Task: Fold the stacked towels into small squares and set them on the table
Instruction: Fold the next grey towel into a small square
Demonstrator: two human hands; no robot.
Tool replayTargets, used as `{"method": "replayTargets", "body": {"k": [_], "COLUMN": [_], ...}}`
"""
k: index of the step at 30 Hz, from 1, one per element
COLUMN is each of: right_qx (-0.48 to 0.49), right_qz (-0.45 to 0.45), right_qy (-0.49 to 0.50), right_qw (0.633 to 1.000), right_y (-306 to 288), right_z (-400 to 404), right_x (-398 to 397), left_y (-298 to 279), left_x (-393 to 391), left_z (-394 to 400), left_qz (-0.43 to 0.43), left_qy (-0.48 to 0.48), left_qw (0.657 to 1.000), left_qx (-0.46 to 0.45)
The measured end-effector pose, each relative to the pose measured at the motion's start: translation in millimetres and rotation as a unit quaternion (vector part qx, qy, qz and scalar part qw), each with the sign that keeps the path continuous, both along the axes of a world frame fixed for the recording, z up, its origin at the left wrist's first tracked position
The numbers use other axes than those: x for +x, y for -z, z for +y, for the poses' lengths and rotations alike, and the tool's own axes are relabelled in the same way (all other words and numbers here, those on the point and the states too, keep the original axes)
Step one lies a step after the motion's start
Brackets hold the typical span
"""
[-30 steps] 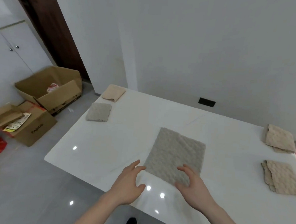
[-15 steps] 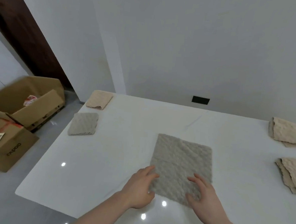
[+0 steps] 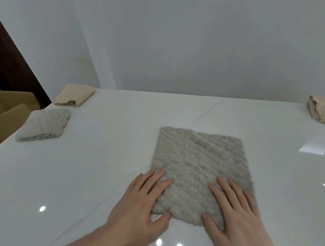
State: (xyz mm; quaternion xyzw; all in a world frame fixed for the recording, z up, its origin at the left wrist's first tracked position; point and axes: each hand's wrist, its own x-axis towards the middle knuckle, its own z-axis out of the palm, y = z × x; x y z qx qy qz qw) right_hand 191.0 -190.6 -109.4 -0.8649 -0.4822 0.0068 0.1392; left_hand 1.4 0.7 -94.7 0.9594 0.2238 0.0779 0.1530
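Note:
A grey towel (image 3: 197,163), folded into a flat rectangle, lies on the white table (image 3: 98,166) in front of me. My left hand (image 3: 143,201) rests flat on its near left corner, thumb at the near edge. My right hand (image 3: 236,213) lies flat on its near right corner, thumb also at the near edge. Both hands have spread fingers pressing on the cloth, not gripping it. A small folded grey towel (image 3: 43,125) and a small folded cream towel (image 3: 75,95) sit at the table's far left.
A stack of cream towels (image 3: 324,111) lies at the far right edge of the table. A cardboard box (image 3: 4,117) stands on the floor left of the table. A grey wall runs behind the table's far edge.
The view has dropped closer to the table. Both hands moved forward from just short of the grey towel onto its near corners and now lie flat on it.

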Motion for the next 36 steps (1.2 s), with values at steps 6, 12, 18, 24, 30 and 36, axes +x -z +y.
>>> {"method": "replayTargets", "body": {"k": [6,12,18,24,30,36], "right_qx": [-0.012,0.033,0.072,0.117,0.126,0.152], "right_qz": [0.002,0.003,-0.003,0.02,0.025,0.039], "right_qy": [0.012,0.025,0.105,0.09,0.077,0.068], "right_qw": [1.0,0.999,0.992,0.989,0.989,0.985], "right_y": [-10,-13,-9,-11,-8,-5], "right_z": [-6,-12,-23,-32,-31,-31], "right_x": [-6,-13,-32,-38,-32,-27], "left_y": [5,4,-3,-2,2,9], "left_x": [-4,-6,-19,-31,-29,-25], "left_z": [-2,-5,-17,-23,-20,-15], "left_qz": [-0.012,-0.029,-0.053,-0.126,-0.17,-0.194], "left_qy": [-0.017,-0.023,-0.043,-0.055,-0.06,-0.061], "left_qw": [1.0,0.999,0.998,0.991,0.984,0.979], "left_qx": [0.009,0.006,0.002,-0.001,0.003,0.019]}}
